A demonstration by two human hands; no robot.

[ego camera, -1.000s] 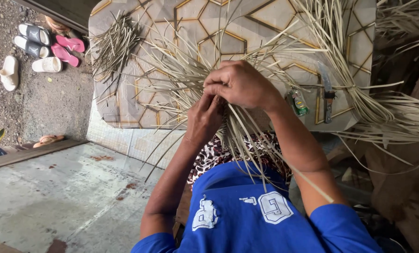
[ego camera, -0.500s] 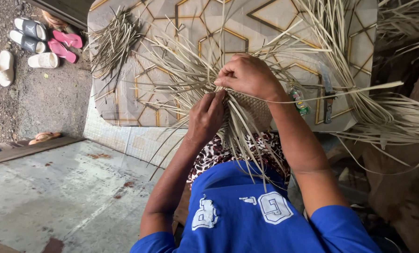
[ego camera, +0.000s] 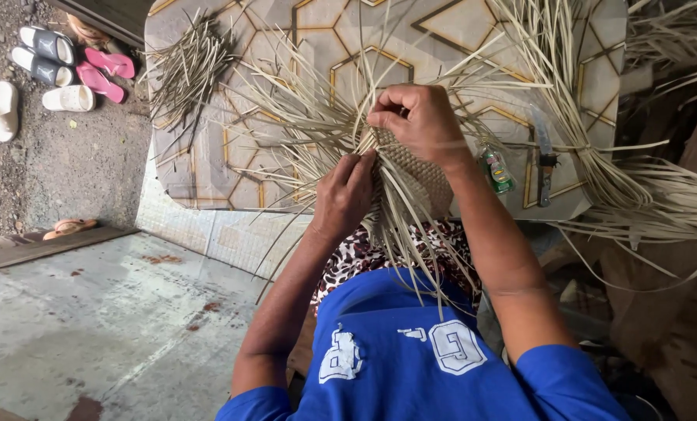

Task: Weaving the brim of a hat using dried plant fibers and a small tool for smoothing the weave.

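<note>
The woven panel (ego camera: 420, 173) of pale dried leaf strips sits between the person's two hands, held up over the lap and in front of the patterned mat; its finished part is a tight checker weave, and loose strips (ego camera: 302, 117) fan out from it upward, to the left and down over the blue shirt (ego camera: 411, 351). The right hand (ego camera: 420, 118) is at the top edge of the panel, knuckles up, its fingers curled and pressed together, pinching some of the strips there; the left hand (ego camera: 348, 191) is at the panel's left edge, fingers bent and closed on the weave and the strips that run out of it; the two hands are near each other, the panel touching both. Behind them lies the mat (ego camera: 208, 168), beige with gold and dark geometric lines; on its far left corner rests a small heap of darker strips (ego camera: 189, 66); on its right side a large bundle of long pale strips (ego camera: 590, 148) sweeps across and off the edge. Just beside the right forearm a small green bottle (ego camera: 495, 168) lies on the mat, and near it a knife (ego camera: 545, 152) lies lengthwise. At the far left, on the gravel, stand several sandals (ego camera: 60, 66), white, grey and pink; below the mat is a worn concrete floor (ego camera: 91, 327).
</note>
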